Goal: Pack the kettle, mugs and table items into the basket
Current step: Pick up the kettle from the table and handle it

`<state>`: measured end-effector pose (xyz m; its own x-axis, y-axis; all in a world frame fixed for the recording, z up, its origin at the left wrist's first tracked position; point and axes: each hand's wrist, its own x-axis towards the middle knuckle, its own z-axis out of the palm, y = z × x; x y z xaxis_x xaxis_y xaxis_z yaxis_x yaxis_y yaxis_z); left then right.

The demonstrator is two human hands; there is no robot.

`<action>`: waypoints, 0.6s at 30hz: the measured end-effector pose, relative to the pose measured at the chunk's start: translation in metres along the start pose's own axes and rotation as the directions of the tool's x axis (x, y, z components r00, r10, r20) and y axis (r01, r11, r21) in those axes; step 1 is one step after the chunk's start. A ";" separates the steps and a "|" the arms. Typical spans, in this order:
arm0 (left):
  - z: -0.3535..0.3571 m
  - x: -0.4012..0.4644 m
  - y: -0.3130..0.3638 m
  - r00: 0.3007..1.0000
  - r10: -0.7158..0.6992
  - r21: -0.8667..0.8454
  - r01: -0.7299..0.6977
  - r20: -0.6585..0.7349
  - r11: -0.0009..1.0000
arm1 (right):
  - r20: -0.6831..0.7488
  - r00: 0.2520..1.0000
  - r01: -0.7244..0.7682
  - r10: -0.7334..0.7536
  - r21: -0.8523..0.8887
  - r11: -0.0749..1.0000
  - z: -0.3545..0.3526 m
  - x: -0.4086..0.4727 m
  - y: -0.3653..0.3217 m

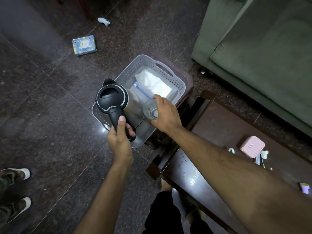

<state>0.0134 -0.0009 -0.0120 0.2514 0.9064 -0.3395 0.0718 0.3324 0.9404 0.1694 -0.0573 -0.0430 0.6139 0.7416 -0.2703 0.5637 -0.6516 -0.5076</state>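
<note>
Right hand (164,114) gripping one clear glass (150,109), left hand (120,135) gripping one kettle (116,103), one basket (152,68)

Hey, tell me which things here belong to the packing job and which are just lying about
Part of the job:
- kettle, held by the left hand
- clear glass, held by the right hand
- grey basket
- pink box on the table

Just lying about:
- blue patterned box on the floor
- small light blue object on the floor
- shoes
- green sofa
</note>
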 end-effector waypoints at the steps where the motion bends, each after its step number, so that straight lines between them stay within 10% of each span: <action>1: 0.001 0.000 0.000 1.000 0.002 -0.009 -0.002 -0.010 1.000 | -0.007 1.000 0.002 -0.002 0.009 1.000 -0.001 -0.002 0.000; 18: 0.012 -0.019 0.033 0.993 0.103 -0.126 -0.109 -0.053 0.986 | -0.250 0.967 0.046 0.039 0.325 0.945 -0.075 -0.073 0.016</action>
<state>0.0221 -0.0104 0.0256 0.2064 0.9482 -0.2414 -0.0783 0.2620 0.9619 0.1749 -0.1342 0.0300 0.7541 0.6523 -0.0766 0.3810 -0.5295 -0.7579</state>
